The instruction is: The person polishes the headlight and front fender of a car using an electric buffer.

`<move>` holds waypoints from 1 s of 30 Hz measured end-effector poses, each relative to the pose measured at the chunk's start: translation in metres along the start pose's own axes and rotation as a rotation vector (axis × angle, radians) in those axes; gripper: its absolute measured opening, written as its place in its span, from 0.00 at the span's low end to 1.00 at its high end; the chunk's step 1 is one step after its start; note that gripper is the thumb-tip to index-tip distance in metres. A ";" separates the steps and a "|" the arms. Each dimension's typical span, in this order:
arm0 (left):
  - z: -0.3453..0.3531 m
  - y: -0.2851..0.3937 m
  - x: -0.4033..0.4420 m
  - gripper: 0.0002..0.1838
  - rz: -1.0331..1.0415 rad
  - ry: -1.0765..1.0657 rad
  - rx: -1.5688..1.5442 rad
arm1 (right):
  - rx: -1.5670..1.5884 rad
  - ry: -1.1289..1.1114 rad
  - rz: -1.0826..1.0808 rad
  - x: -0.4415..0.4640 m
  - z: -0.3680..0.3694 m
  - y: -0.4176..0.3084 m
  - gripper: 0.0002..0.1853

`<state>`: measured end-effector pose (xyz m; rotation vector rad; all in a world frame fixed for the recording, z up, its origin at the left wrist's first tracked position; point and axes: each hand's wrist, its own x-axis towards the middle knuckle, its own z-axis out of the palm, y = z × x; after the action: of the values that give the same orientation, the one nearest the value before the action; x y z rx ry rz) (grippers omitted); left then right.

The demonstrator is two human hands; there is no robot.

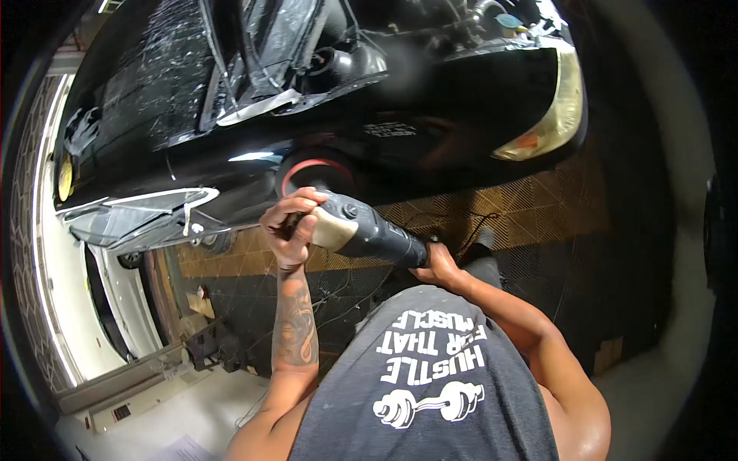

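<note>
Curled fingers of the left hand (289,230) clasp the front end of the black and cream polisher (377,237), with the thumb closing from the near side. At the other end, the right hand (440,265) is wrapped around the rear of the body; some of its fingers are out of sight underneath. Between the two hands, the polisher lies slantwise across the middle of the frame, its head toward the upper left and its rear toward the lower right.

The red-edged pad (327,176) faces the glossy side of the black car (453,119) and seems to rest on it, though the dark paint and the hand make the contact hard to judge. The step in hand looks like working the pad over this side panel, well apart from the headlight (550,127) at upper right. Whether the pad is spinning, I cannot tell.

As a judgement, any further pass calls for the pad to sit flat, with light, even pressure from the left hand and the right hand steadying the rear. Clear plastic sheeting (157,61) covers part of the car at upper left, and the pad's edge should be kept off it.
</note>
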<state>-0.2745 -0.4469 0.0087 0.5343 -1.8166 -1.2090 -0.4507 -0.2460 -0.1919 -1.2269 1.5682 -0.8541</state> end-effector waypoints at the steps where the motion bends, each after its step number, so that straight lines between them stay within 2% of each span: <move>1: 0.016 0.002 0.004 0.14 -0.029 -0.037 -0.015 | 0.020 0.048 0.030 -0.009 -0.003 0.006 0.21; 2: 0.031 0.000 0.007 0.13 -0.046 -0.079 -0.034 | 0.009 0.056 0.038 -0.016 -0.007 0.013 0.21; 4: 0.059 -0.001 0.013 0.13 -0.094 -0.157 -0.027 | 0.223 0.100 0.045 -0.031 -0.015 0.021 0.21; 8: 0.123 -0.004 0.032 0.11 -0.038 -0.265 -0.109 | 0.306 0.179 0.018 -0.052 -0.035 0.042 0.26; 9: 0.136 -0.004 0.037 0.13 -0.070 -0.305 -0.121 | 0.307 0.161 0.066 -0.056 -0.037 0.058 0.28; 10: 0.149 -0.004 0.042 0.14 -0.104 -0.343 -0.134 | 0.379 0.101 0.203 -0.062 -0.049 0.058 0.26; 12: 0.171 -0.010 0.054 0.21 0.036 -0.423 -0.150 | 0.433 0.177 0.094 -0.066 -0.057 0.074 0.23; 14: 0.184 -0.010 0.065 0.28 0.187 -0.466 -0.144 | 0.427 0.229 0.083 -0.067 -0.064 0.078 0.13; 15: 0.189 -0.013 0.068 0.32 0.332 -0.421 -0.104 | 0.487 0.226 0.062 -0.065 -0.060 0.087 0.11; 19: 0.179 -0.017 0.064 0.29 0.327 -0.332 -0.017 | 0.434 0.239 0.053 -0.058 -0.048 0.083 0.11; 20: 0.170 -0.017 0.063 0.25 0.325 -0.301 -0.014 | 0.428 0.215 0.154 -0.056 -0.045 0.071 0.17; 22: 0.150 -0.016 0.063 0.18 0.330 -0.236 -0.007 | 0.295 0.253 0.077 -0.047 -0.035 0.047 0.17; 23: 0.136 -0.015 0.062 0.16 0.327 -0.231 -0.024 | 0.412 0.204 0.162 -0.042 -0.034 0.021 0.19; 24: 0.119 -0.012 0.062 0.15 0.332 -0.214 -0.006 | 0.378 0.184 0.196 -0.038 -0.032 0.008 0.21; 26: 0.087 -0.013 0.056 0.15 0.330 -0.174 0.047 | 0.237 0.211 0.064 -0.026 -0.016 0.010 0.22; 27: 0.070 -0.012 0.053 0.14 0.322 -0.143 0.030 | 0.212 0.177 0.079 -0.020 -0.012 0.007 0.24; 28: 0.054 -0.010 0.051 0.13 0.319 -0.111 0.014 | 0.168 0.113 0.059 -0.016 -0.016 -0.002 0.34; 30: 0.031 -0.009 0.038 0.14 0.309 0.088 -0.030 | 0.140 0.006 -0.025 -0.005 -0.028 -0.023 0.50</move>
<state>-0.3220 -0.4625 0.0122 0.2726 -1.7286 -0.9851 -0.4695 -0.2479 -0.1606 -1.1463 1.4749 -0.9676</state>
